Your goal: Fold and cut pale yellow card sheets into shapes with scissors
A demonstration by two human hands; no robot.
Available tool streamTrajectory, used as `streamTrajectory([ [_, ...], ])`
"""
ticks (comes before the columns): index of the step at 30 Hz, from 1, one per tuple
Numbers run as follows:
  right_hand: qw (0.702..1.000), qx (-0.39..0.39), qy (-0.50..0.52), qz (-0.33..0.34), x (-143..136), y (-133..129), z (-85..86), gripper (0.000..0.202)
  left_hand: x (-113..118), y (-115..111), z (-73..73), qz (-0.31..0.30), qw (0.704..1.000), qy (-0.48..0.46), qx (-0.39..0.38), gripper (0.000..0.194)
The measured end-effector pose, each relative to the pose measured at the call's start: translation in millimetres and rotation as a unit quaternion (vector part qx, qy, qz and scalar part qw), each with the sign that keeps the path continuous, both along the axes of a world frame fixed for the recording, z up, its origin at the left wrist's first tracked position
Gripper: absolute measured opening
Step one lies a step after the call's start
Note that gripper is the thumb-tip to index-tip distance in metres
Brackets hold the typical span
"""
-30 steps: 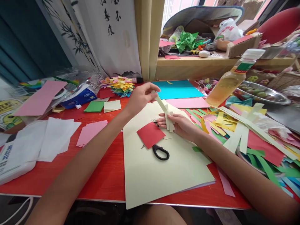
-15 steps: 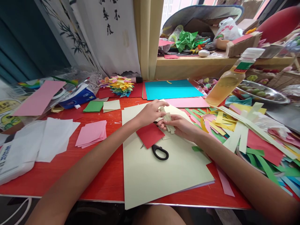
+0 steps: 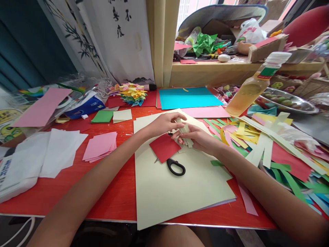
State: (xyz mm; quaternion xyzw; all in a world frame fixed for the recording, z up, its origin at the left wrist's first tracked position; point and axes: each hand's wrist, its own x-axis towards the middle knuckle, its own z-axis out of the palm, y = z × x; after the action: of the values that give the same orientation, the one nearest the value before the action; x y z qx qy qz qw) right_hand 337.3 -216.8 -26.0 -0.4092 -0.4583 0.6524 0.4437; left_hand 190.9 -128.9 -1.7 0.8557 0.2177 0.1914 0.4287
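Observation:
Pale cream paper strips [image 3: 187, 140], bunched and partly hidden by fingers, are held between my two hands. My right hand [image 3: 197, 137] is closed around their lower part. At their upper end my left hand [image 3: 168, 123] has its thumb and fingers curled on the paper. Just below lies a square of red paper [image 3: 165, 148], covering part of a pair of black-handled scissors [image 3: 176, 167]. One scissor handle and a bit of blade tip show. Beneath everything are large cream sheets [image 3: 180, 195].
Left of the sheets lie pink squares [image 3: 100, 146], a green pad [image 3: 102, 116] and white tissue [image 3: 60, 152]. A bottle of amber liquid [image 3: 248, 90] stands at the right, behind heaped coloured paper strips [image 3: 241, 137]. Blue sheets [image 3: 190, 97] lie at the back.
My fingers have shifted slightly on the cream strips, and my left hand sits a little lower. The scissors, red square and sheets look nearly the same.

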Motion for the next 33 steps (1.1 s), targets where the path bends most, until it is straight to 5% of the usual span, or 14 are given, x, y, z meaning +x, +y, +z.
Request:
streamTrajectory([
  [4,1.0,-0.009,-0.013,-0.015,1,1,-1.0,0.02,2,-2,-1.6,-0.006,1.0,-0.018,0.003,0.017],
  [8,0.996,0.003,-0.047,-0.073,6,3,-0.7,0.03,1,8,-6.1,0.06,0.995,-0.075,0.003,0.013],
  [13,0.979,0.01,-0.118,-0.165,10,7,0.2,0.012,-3,23,-13.8,0.108,0.987,-0.113,-0.03,0.013],
  [26,0.969,0.053,-0.177,-0.164,7,5,-3.1,0.021,-4,16,-11.9,0.021,0.992,-0.09,-0.089,0.013],
  [33,0.882,0.221,-0.283,-0.304,15,8,-8.8,0.019,0,14,-16.4,0.079,0.985,-0.086,-0.127,0.011],
])
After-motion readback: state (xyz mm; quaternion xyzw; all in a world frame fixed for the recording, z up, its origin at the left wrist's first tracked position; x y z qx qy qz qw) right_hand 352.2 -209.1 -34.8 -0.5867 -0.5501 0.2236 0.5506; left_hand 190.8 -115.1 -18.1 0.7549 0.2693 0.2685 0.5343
